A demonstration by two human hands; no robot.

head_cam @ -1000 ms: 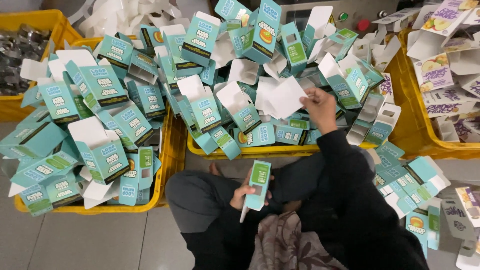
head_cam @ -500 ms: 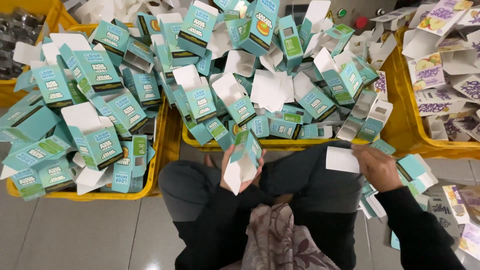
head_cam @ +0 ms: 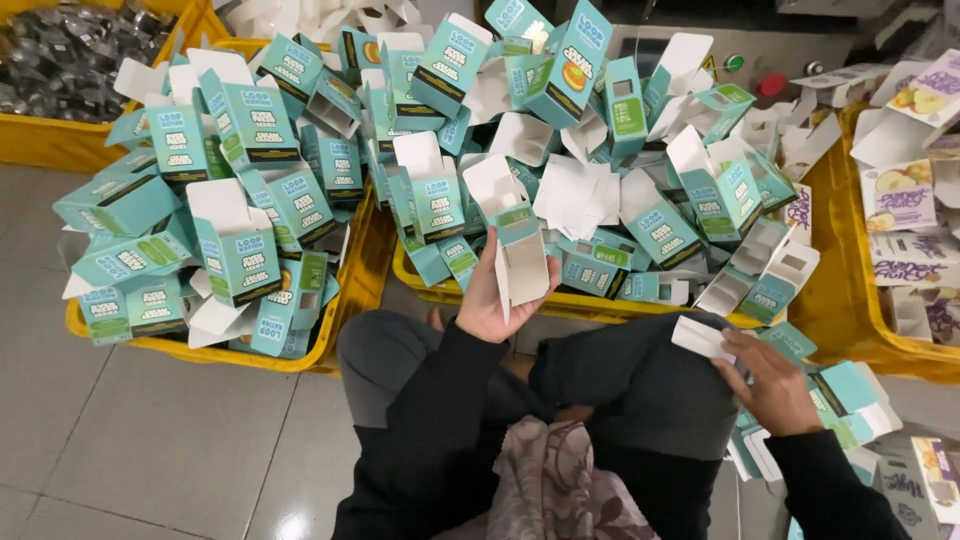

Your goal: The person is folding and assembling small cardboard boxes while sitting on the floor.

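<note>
The person's legs and dark sleeves fill the lower middle of the view, and the patterned cloth on the lap is cut off at the bottom edge. The yellow crate ahead is buried under teal cartons, so only its front rim shows; the crate on the left is likewise mostly covered. At the top left a further yellow bin holds shiny grey pieces too small to make out.

The left hand holds an open teal carton upright above the knees, just in front of the middle crate's rim, fingers wrapped round its side. The carton is slim, teal outside and white inside, its top flap raised. The right hand is low by the right knee, fingers pinching a small white card insert at its edge; loose teal cartons lie on the floor just beside it.
</note>
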